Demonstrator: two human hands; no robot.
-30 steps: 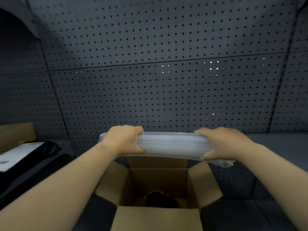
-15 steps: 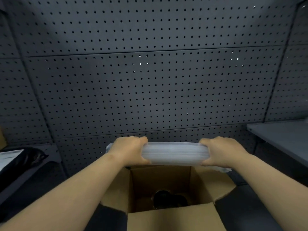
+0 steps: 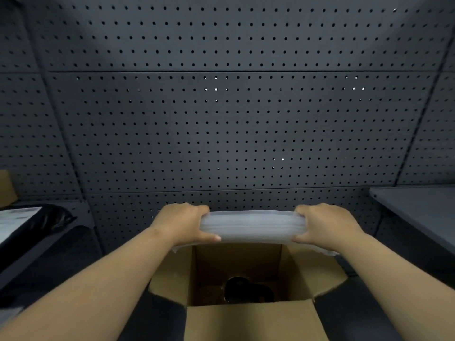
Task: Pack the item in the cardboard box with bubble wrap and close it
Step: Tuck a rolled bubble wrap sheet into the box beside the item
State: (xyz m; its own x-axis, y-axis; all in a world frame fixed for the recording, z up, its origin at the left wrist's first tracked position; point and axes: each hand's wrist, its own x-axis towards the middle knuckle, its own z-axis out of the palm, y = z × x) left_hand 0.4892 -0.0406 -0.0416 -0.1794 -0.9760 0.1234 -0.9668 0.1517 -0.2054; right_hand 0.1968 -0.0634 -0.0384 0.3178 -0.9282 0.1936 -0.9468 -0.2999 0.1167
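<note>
Here, pegboard (image 3: 234, 134) behind, bubble wrap (image 3: 251, 226) over cardboard box (image 3: 256, 321)

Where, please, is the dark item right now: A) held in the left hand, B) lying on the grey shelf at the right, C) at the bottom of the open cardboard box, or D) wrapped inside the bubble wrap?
C: the dark item sits deep inside the open cardboard box, while both hands hold the folded bubble wrap above it.

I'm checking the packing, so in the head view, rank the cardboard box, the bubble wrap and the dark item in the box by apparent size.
1. cardboard box, partly cut off by the frame
2. bubble wrap, held at both ends
3. dark item, partly hidden, so its full size is uncertain
</note>
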